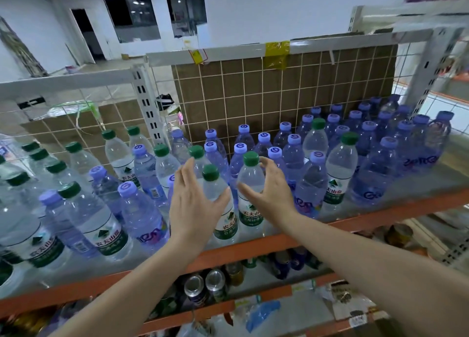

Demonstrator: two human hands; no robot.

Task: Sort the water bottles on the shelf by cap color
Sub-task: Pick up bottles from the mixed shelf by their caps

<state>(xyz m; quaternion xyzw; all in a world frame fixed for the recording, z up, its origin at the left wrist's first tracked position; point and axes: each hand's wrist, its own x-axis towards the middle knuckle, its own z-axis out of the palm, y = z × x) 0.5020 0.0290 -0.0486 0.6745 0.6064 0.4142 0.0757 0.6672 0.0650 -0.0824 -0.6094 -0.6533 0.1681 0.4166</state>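
Hands were both open near the front edge of the shelf (pixel 253 245): the left hand (pixel 194 204) spread flat against one green-capped bottle (pixel 215 197), the right hand (pixel 270 187) arched loosely round a second green-capped bottle (pixel 250 184), fingers not yet clamped on it. Green caps clustered toward the shelf's left end, purple-capped bottles (pixel 365 143) packed its right end, and the middle was a mix, with two green strays standing among the purple ones.

Risk from here, as I judged it, was a domino fall: bottles stood touching one another, tall and narrow, so an elbow or a dragged bottle could topple neighbours, and those at the front edge could roll off onto the cans (pixel 203 286) on the shelf below.

Shelf surface looked pale and smooth on an orange metal frame, backed by wire mesh (pixel 253 87) with cardboard behind. Beyond it lay a bare white-walled room with dark windows.
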